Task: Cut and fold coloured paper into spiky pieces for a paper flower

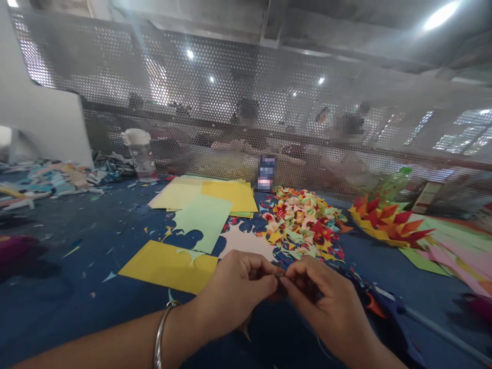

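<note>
My left hand (238, 287), with a silver bangle (158, 338) at its wrist, meets my right hand (326, 297) above the table's near edge. Thumbs and fingers of both are pinched together at the tips, around something tiny and dark that I cannot make out. A thin thread-like line (324, 348) shows below my right hand. Just beyond my fingers lies a pale pink paper (246, 242) with scalloped edges. A yellow sheet (165, 266) is partly covered by my left hand, and a light green sheet (207, 220) with rounded cut-outs lies behind it.
A heap of small coloured paper pieces (303, 220) sits beyond my right hand, beside a phone (266, 173). Paper stacks (230, 197), a lidded cup (140, 156) and scraps (65, 177) spread leftward. Right: a red-orange pointed paper piece (392, 223), a bottle (397, 184), a thin rod (442, 330).
</note>
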`<state>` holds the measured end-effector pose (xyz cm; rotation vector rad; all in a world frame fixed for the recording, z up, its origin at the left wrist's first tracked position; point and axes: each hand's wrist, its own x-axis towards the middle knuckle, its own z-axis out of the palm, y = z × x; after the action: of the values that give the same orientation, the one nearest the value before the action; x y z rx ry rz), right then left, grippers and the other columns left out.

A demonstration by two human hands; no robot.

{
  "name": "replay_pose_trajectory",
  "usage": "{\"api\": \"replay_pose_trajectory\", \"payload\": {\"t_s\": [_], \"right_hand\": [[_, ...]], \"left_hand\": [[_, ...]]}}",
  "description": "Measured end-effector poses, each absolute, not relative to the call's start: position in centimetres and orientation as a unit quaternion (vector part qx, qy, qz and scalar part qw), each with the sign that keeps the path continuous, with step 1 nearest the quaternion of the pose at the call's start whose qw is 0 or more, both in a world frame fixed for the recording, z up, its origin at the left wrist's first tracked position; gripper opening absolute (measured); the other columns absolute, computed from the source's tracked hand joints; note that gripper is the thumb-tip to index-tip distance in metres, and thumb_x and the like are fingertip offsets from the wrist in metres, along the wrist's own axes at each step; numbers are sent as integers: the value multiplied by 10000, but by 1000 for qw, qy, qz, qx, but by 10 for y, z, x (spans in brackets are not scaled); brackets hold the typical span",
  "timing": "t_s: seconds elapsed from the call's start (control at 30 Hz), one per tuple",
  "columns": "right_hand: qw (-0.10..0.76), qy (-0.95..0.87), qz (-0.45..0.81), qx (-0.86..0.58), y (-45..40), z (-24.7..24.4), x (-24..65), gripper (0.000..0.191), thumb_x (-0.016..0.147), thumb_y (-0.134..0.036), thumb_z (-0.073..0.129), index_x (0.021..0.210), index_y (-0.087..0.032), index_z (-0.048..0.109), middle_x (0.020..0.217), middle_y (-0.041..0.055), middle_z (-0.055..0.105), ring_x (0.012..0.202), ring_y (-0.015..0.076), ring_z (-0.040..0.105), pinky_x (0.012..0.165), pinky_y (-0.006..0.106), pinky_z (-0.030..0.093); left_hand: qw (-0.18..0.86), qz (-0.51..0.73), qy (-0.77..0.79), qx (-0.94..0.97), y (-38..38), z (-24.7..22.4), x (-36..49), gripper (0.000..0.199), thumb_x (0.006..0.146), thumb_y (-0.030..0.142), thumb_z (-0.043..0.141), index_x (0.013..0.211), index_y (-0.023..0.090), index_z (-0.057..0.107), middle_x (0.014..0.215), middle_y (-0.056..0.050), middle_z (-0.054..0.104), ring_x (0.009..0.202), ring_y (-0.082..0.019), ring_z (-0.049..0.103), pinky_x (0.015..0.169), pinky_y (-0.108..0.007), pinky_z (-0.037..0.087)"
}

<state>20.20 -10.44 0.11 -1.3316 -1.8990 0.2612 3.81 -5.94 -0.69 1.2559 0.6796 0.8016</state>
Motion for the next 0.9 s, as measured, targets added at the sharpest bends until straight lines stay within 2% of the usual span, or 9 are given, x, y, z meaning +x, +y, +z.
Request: {"api": "replay_pose_trajectory", "payload": {"t_s": [0.07, 0.17, 0.37, 0.5, 0.6, 0.73, 0.9], "right_hand": [[400, -743, 100, -527, -105, 0, 202, 41, 824, -238, 568, 807, -205, 551, 647, -27, 525, 535, 106, 496, 488, 201, 408], [406, -746, 103, -518, -106, -1, 203, 59, 822, -215, 572, 880, -212, 563, 696, -18, 537, 571, 111, 513, 512, 203, 427], [401, -767, 109, -489, -105, 1, 203, 56, 840, -171, 529, 810, -205, 562, 729, 2, 540, 620, 125, 509, 567, 236, 422], [386, -757, 125, -512, -104, 4, 201, 78, 842, -207, 522, 770, -209, 553, 680, -8, 534, 580, 123, 496, 531, 231, 410], [379, -742, 145, -534, -105, 7, 200, 73, 833, -225, 520, 770, -209, 553, 645, -20, 529, 549, 115, 488, 505, 216, 405], [379, -729, 178, -542, -104, 9, 200, 82, 822, -229, 520, 750, -200, 546, 620, -30, 523, 528, 106, 477, 486, 200, 396], [396, -708, 247, -530, -104, 7, 203, 105, 819, -252, 520, 737, -189, 537, 604, -30, 524, 513, 100, 457, 471, 194, 380]], "left_hand": [[680, 350, 306, 567, -59, -7, 38, 91, 699, 192, 629, 738, 135, 689, 657, -4, 647, 604, -81, 557, 627, -214, 449], [682, 341, 313, 566, -59, -6, 37, 88, 693, 198, 628, 717, 132, 681, 632, 2, 636, 593, -82, 558, 628, -216, 456], [695, 331, 325, 549, -59, -4, 39, 102, 674, 212, 654, 737, 135, 672, 677, -10, 651, 636, -104, 585, 685, -258, 484], [719, 333, 302, 531, -58, -5, 38, 174, 636, 215, 711, 792, 155, 665, 733, -11, 667, 659, -104, 598, 702, -256, 488], [716, 301, 295, 557, -57, -7, 35, 165, 675, 295, 700, 754, 154, 667, 701, -10, 663, 665, -109, 608, 723, -265, 490], [689, 266, 306, 602, -54, -7, 32, 235, 715, 383, 656, 692, 150, 638, 648, -14, 654, 610, -115, 600, 645, -260, 493], [611, 270, 285, 688, -53, -1, 30, 221, 775, 340, 584, 674, 149, 627, 650, -20, 645, 589, -102, 567, 594, -229, 463]]}}
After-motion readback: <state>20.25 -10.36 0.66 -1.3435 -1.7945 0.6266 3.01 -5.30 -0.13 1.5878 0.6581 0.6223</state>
